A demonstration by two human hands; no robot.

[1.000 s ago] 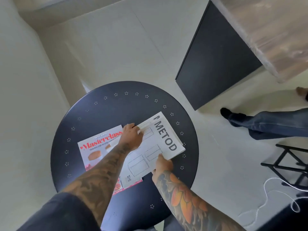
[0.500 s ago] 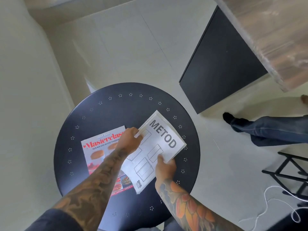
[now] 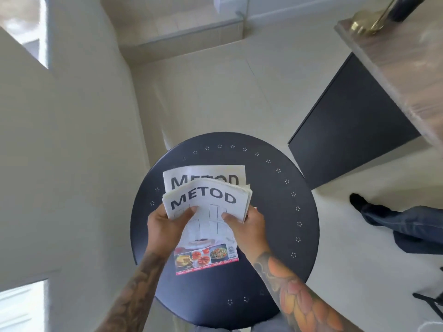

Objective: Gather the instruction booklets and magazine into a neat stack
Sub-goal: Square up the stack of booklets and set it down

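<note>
Booklets (image 3: 206, 200) and magazine (image 3: 207, 258) sit pinched between left hand (image 3: 165, 224) and right hand (image 3: 247, 226); the uneven sheets could slip, likely fanning onto the table (image 3: 275, 212).

One head-worn wide-angle view looks steeply down from above, close over the round dark surface (image 3: 275, 192), with pale floor (image 3: 215, 92) beyond it

Both hands now grip the papers from the sides: the left hand (image 3: 165, 224) and right hand (image 3: 244, 226) each pinch the front METOD booklet (image 3: 208, 202), which earlier lay slanted. A second METOD booklet (image 3: 203, 174) now shows beyond the fingers (image 3: 191, 209); the magazine (image 3: 206, 258) sits squared beneath.
</note>
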